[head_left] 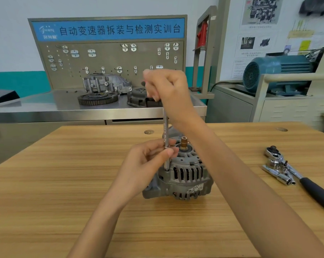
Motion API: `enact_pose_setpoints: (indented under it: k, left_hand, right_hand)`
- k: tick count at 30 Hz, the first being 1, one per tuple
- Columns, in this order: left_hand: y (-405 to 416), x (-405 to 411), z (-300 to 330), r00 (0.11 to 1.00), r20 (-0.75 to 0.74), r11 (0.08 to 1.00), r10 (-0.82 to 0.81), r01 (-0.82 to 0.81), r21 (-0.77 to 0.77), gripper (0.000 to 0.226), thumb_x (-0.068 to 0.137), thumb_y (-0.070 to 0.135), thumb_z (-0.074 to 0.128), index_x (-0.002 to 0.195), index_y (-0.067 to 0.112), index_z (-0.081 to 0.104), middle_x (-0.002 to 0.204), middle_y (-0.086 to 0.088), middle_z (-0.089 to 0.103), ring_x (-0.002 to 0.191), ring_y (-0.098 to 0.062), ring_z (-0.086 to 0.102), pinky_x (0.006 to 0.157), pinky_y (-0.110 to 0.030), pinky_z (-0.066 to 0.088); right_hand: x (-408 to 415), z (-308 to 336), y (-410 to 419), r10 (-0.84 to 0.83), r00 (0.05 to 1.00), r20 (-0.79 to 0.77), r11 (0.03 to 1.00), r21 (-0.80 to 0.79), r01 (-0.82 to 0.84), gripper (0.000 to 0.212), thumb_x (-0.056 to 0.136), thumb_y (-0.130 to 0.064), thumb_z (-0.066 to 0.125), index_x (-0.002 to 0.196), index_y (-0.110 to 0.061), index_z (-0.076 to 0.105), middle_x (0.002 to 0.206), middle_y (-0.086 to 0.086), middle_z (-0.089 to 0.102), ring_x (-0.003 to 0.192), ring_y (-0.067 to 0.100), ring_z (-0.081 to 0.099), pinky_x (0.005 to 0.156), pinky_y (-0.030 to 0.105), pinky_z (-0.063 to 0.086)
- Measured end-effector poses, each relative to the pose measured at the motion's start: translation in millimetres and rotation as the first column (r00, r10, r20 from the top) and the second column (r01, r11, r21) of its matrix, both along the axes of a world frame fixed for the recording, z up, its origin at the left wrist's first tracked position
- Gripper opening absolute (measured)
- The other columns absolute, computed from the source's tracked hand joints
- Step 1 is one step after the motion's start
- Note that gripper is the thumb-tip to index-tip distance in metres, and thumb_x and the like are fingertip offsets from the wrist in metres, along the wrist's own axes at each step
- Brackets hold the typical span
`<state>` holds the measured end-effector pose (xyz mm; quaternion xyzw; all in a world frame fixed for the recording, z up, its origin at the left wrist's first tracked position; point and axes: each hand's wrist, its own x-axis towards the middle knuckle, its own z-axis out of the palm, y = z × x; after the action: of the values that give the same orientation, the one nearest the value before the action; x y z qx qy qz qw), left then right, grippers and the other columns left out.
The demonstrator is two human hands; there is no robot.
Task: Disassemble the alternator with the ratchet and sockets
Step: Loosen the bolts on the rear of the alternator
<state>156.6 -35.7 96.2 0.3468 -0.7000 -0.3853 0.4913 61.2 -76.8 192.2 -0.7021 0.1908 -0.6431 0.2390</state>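
The gray alternator (183, 174) sits in the middle of our wooden worktop (64, 183), with a long thin metal rod (165, 138) standing straight up on its top edge. Our left hand (148, 162) pinches the rod low down, and our right hand (166, 88) is curled around its top end. The ratchet (306, 181) and shiny sockets (280, 174) lie off to the right, well apart from the alternator.

grey alternator (183, 175) upright on table, extension bar (165, 135) vertical in it, ratchet (298, 175) lying right
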Motion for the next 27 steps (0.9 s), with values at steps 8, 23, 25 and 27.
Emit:
enact_pose_setpoints:
  k: [8, 23, 25, 27]
  left_hand:
    - [-0.5, -3.1, -5.4, 0.995, -0.082, 0.999, 0.049, -0.051, -0.019, 0.016, 0.079, 0.03, 0.062, 0.093, 0.033, 0.072, 0.086, 0.005, 0.076, 0.091, -0.006, 0.07, 0.084, -0.021, 0.054]
    - [1.9, -0.2, 2.2, 0.996, -0.071, 0.998, 0.059, -0.056, 0.042, 0.017, 0.08, 0.02, 0.067, 0.095, 0.024, 0.07, 0.085, 0.008, 0.076, 0.086, -0.002, 0.07, 0.071, -0.012, 0.052]
    - [2.8, -0.7, 0.5, 0.994, -0.096, 0.998, 0.061, -0.058, 0.04, 0.02, 0.075, 0.026, 0.067, 0.094, 0.025, 0.071, 0.085, 0.007, 0.076, 0.087, -0.004, 0.071, 0.076, -0.016, 0.054]
    - [2.8, -2.0, -1.1, 0.993, -0.095, 0.998, 0.063, -0.062, 0.018, 0.015, 0.081, 0.019, 0.067, 0.091, 0.029, 0.072, 0.085, 0.008, 0.076, 0.087, -0.003, 0.071, 0.077, -0.016, 0.054]
  right_hand:
    - [8.7, -8.8, 6.1, -0.879, 0.465, -0.107, 0.465, -0.403, 0.788, 0.036, 0.091, -0.02, 0.047, 0.055, -0.018, 0.042, 0.049, -0.005, 0.034, 0.054, 0.019, 0.036, 0.067, 0.031, 0.027]
    - [2.1, -1.5, -0.3, -0.072, 0.997, 0.012, 0.997, 0.008, 0.072, 0.048, 0.092, -0.001, 0.049, 0.047, -0.013, 0.037, 0.046, -0.001, 0.027, 0.051, 0.015, 0.03, 0.063, 0.027, 0.04]
    - [4.9, -5.8, 2.9, -0.376, 0.926, -0.025, 0.917, -0.15, 0.368, 0.044, 0.09, -0.005, 0.051, 0.049, -0.011, 0.037, 0.046, -0.001, 0.026, 0.049, 0.012, 0.028, 0.061, 0.021, 0.033]
    - [9.1, -6.5, 8.4, -0.762, 0.636, -0.117, 0.634, -0.334, 0.698, 0.037, 0.09, -0.016, 0.05, 0.054, -0.018, 0.04, 0.047, -0.006, 0.028, 0.054, 0.016, 0.033, 0.069, 0.029, 0.03]
